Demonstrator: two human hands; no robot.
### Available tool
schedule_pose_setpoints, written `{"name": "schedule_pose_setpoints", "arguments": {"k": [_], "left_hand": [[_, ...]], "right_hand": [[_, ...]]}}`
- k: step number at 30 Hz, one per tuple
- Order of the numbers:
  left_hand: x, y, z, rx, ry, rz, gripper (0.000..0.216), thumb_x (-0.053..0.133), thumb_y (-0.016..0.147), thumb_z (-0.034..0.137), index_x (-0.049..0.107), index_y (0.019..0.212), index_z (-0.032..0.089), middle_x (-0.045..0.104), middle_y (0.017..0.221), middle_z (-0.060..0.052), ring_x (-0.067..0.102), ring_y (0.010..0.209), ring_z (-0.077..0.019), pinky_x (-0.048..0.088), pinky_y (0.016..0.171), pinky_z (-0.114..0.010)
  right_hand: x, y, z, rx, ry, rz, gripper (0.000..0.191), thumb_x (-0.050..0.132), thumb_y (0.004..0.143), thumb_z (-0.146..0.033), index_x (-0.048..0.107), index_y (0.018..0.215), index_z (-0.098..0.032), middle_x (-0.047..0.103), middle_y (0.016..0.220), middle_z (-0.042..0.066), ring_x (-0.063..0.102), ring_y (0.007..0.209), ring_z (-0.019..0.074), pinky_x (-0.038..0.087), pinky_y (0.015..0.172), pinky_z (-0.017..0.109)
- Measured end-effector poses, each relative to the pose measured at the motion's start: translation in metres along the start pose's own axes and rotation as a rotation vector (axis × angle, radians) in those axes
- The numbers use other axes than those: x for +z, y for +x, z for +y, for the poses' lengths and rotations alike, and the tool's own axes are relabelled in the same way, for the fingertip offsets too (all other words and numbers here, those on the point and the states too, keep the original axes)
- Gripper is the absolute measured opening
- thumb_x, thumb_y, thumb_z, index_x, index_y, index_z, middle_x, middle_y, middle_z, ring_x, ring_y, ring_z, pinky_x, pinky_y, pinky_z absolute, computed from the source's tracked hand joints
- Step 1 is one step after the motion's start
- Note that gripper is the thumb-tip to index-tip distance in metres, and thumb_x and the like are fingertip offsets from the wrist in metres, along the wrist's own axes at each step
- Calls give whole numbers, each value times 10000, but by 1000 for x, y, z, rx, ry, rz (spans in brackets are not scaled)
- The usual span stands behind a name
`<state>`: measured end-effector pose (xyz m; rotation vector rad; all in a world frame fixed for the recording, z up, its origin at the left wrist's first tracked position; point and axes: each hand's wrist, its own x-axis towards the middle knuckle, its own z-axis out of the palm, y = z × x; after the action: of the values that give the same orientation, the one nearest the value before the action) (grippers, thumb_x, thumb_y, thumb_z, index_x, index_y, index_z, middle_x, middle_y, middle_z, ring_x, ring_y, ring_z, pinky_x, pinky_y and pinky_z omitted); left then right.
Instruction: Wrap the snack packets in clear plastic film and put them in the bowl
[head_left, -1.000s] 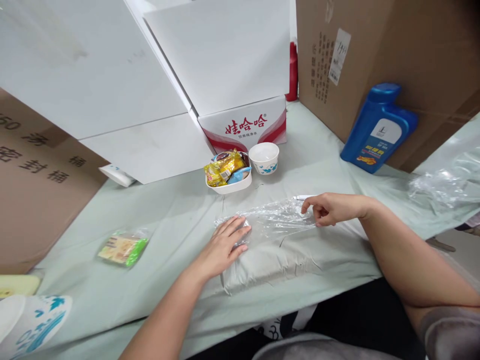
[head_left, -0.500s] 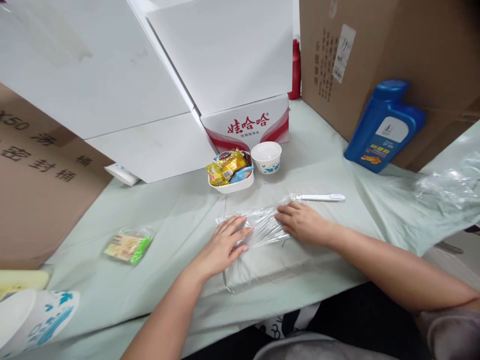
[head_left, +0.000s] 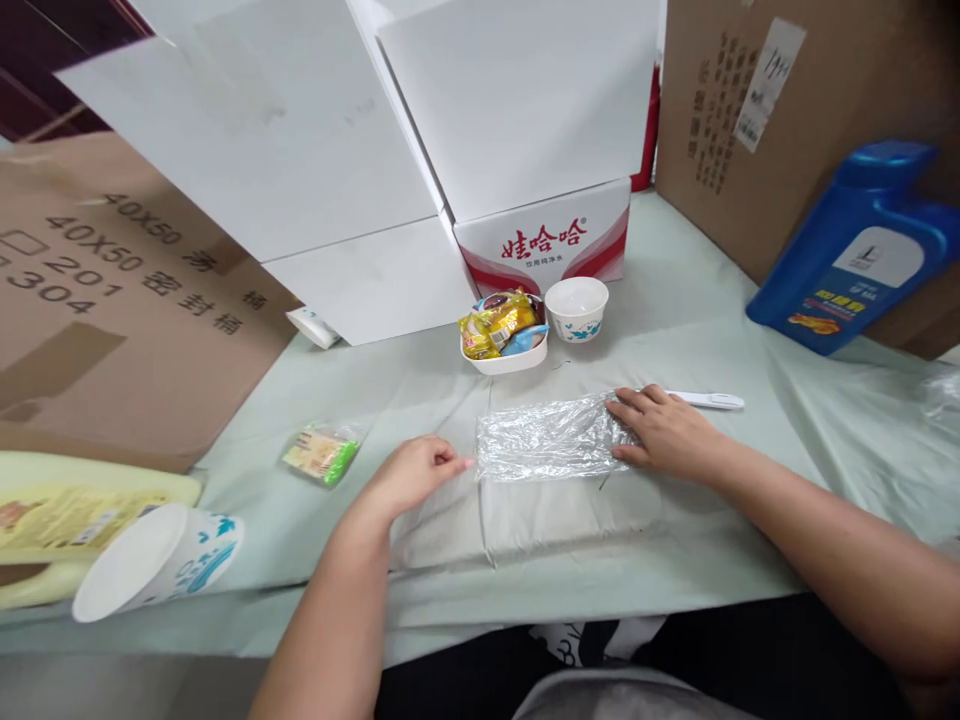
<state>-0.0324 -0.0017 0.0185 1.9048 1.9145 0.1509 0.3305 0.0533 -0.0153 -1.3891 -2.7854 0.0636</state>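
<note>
A crinkled rectangle of clear plastic film (head_left: 551,440) lies flat on the cloth-covered table in front of me. At its left edge, my left hand (head_left: 420,475) is closed, thumb and forefinger pinched together at the film's border. My right hand (head_left: 667,430) rests palm down on the film's right end, fingers stretched out. Just beyond the right fingers lies a slim white tool (head_left: 709,400), its left end hidden by the hand. Behind the film stand a white oval dish (head_left: 506,362) filled with wrapped snacks (head_left: 501,325) and a white paper bowl (head_left: 577,310) with blue print.
A green-edged snack packet (head_left: 322,455) lies to the left. Nearer me are a tipped paper cup (head_left: 161,560) and a pale yellow jug (head_left: 82,505). White boxes (head_left: 525,110) and brown cartons (head_left: 135,290) wall the back and left. A blue bottle (head_left: 847,250) stands at right.
My left hand has gone from lying spread on the film to a pinch at its left edge. The film is now flatter and wider. The camera view has shifted left.
</note>
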Motion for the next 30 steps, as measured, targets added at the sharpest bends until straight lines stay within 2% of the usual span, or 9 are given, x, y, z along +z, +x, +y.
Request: {"name": "schedule_pose_setpoints", "arguments": {"k": [3, 6, 9, 11, 14, 16, 20, 25, 30], "left_hand": [[15, -1, 18, 8, -48, -16, 256, 695, 654, 450, 626, 622, 205, 612, 692, -10, 552, 634, -175, 386, 567, -266], [23, 3, 22, 56, -235, 28, 175, 652, 676, 364, 608, 645, 198, 599, 689, -6, 539, 647, -162, 402, 599, -265], [19, 4, 20, 76, -508, 40, 204, 647, 688, 377, 566, 672, 190, 621, 734, -14, 563, 687, -156, 434, 636, -265], [13, 3, 19, 84, -639, 33, 240, 679, 667, 374, 529, 654, 187, 645, 792, -34, 608, 788, -178, 460, 687, -275], [5, 1, 16, 101, -692, -53, 267, 712, 645, 347, 494, 612, 196, 640, 737, -36, 624, 993, -248, 478, 759, -306], [3, 0, 12, 102, -679, -147, 277, 723, 635, 342, 486, 596, 204, 613, 663, -21, 614, 1042, -266, 482, 758, -312], [3, 1, 6, 48, -726, -293, 319, 753, 618, 352, 472, 647, 201, 598, 647, 13, 628, 781, -182, 476, 660, -281], [9, 6, 8, -13, -850, -367, 475, 815, 577, 302, 548, 955, 193, 622, 821, 18, 576, 633, -98, 479, 631, -268], [14, 8, 11, -22, -895, -224, 478, 810, 610, 279, 579, 1019, 190, 529, 676, 72, 547, 585, -86, 442, 570, -228]], "right_hand": [[1, 1, 1, -5, -9, 7, 614, 516, 872, -524, 521, 1367, -162, 493, 1424, 147, 490, 1169, 357, 432, 928, 460], [1, 0, 1, -5, -2, 10, 613, 520, 869, -521, 527, 1363, -159, 499, 1417, 152, 495, 1162, 360, 434, 916, 462], [1, 0, 1, -2, 10, 15, 609, 522, 864, -529, 533, 1358, -173, 502, 1415, 149, 499, 1160, 360, 433, 911, 464], [1, 0, 1, 0, 7, 15, 607, 522, 862, -534, 531, 1358, -184, 501, 1417, 145, 497, 1164, 360, 435, 910, 463], [1, 0, 0, 7, -13, 10, 611, 511, 868, -537, 516, 1368, -188, 488, 1429, 141, 493, 1170, 361, 438, 909, 465], [0, 0, -1, 12, -29, -1, 611, 505, 873, -532, 506, 1376, -185, 478, 1437, 141, 490, 1175, 359, 437, 917, 466], [-1, 0, -2, 16, -34, -21, 612, 512, 877, -528, 504, 1381, -181, 471, 1445, 140, 485, 1187, 357, 429, 942, 467], [0, 0, -1, 4, -37, -11, 629, 507, 880, -540, 500, 1386, -167, 473, 1443, 143, 481, 1185, 357, 430, 940, 465], [-1, 0, -1, 9, -31, -19, 625, 516, 877, -533, 504, 1385, -168, 470, 1449, 142, 483, 1191, 356, 426, 950, 466]]}}
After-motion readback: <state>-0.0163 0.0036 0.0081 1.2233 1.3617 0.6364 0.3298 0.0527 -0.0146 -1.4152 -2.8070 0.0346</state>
